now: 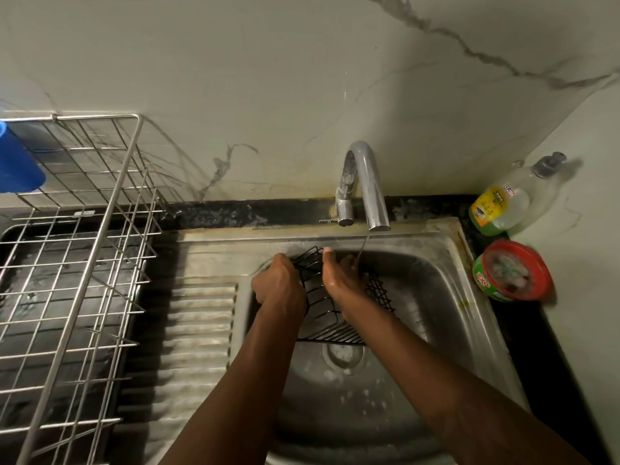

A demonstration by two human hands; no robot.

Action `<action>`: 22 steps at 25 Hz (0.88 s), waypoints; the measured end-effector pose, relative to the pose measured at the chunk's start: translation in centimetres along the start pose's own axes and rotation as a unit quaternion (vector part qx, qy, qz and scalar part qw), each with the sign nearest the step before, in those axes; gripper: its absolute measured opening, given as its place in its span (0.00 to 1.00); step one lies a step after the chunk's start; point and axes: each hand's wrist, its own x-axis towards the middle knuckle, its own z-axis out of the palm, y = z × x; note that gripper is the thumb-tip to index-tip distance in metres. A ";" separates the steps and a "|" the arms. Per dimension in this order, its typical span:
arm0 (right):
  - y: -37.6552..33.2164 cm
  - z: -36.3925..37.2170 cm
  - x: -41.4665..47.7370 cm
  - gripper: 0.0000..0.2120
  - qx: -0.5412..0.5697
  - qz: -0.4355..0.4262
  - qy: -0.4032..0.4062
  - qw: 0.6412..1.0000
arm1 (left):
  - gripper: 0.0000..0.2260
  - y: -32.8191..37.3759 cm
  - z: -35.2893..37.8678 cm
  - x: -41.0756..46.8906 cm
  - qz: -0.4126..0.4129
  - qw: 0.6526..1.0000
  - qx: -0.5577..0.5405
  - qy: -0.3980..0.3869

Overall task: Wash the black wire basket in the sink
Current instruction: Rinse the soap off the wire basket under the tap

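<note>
Our left hand (280, 285) grips the left rim of the black wire basket (380, 293), fingers curled round the wire. Our right hand (340, 280) lies inside the basket with the thumb raised; we cannot tell whether its fingers curl round a wire. The basket is held tilted over the far half of the stainless steel sink (446, 250), above the drain (344, 355). A thin water stream (363, 245) falls from the chrome faucet (367, 182) onto the right fingers. Left of the basin lies the ribbed drainboard (198, 317), then a steel wire dish rack (84, 246) holding a blue cup (16, 162). At far right stand a dish soap bottle (503, 203) and a round Exo tub (513, 271).
</note>
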 end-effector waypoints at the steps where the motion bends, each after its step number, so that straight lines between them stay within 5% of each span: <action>1: 0.7 -0.1 1.2 0.45 -0.002 0.022 0.024 0.999 | 0.16 -0.1 -0.2 -0.1 0.000 1.000 -0.001 -0.006; 7: 2.9 -1.1 4.4 0.42 0.030 0.121 0.066 0.990 | 0.22 -0.7 -0.8 1.2 0.007 0.998 0.025 -0.063; 10: -0.8 0.3 -0.9 0.36 -0.007 0.041 0.025 0.999 | 0.21 -0.4 -0.8 1.7 0.014 0.999 0.035 0.025; 12: -1.7 1.9 -4.4 0.36 -0.060 -0.049 0.008 0.997 | 0.16 -0.8 -1.2 1.7 0.009 0.999 0.040 0.014; 17: 3.5 0.3 -2.7 0.37 -0.042 -0.196 0.021 0.979 | 0.25 -1.1 -1.6 2.4 0.015 0.999 0.031 0.013; 22: 9.9 -2.2 2.4 0.31 0.085 -0.006 0.037 0.996 | 0.08 -1.6 -0.1 1.0 0.069 0.997 0.034 -0.026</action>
